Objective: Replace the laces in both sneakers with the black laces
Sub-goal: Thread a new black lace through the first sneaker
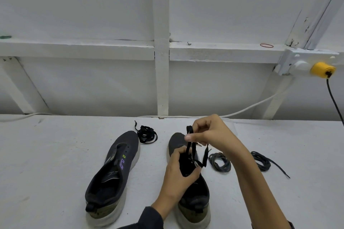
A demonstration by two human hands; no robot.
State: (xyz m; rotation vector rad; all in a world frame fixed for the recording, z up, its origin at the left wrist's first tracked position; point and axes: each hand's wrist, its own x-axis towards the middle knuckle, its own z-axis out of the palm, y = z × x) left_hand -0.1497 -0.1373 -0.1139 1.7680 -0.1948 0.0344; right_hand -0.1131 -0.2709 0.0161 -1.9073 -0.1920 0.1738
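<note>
**Both hands busy with a black lace on one sneaker**

The right hand (210, 134) is raised just above the shoe, its thumb and curled fingers pinching two strands of the black lace (189, 148). The strands run taut from that pinch down to the eyelets, and a loose end hangs just below the hand on its outer side. The left hand (178, 171) sits directly beneath and nearer the person. Its fingers and thumb are curled round the upper of the sneaker (195, 208) at the eyelet area, where the lace enters. Whether its thumb also presses the lace cannot be told. This sneaker stands on its sole under both hands, toe pointing away and heel toward the person.

Just outside the right forearm lies a coiled grey lace (219, 161), and farther out on the same side a dark lace (264, 161) with one end trailing loose. To the far side of the left hand stands the second sneaker (113, 173), apart from the first, toe also away. Beyond its toe, ahead of both hands, rests a spare black lace (147, 134) in a bundle. All sit on a white table (55, 154). High beyond the right hand, a yellow plug (323, 69) sits in a wall socket.
</note>
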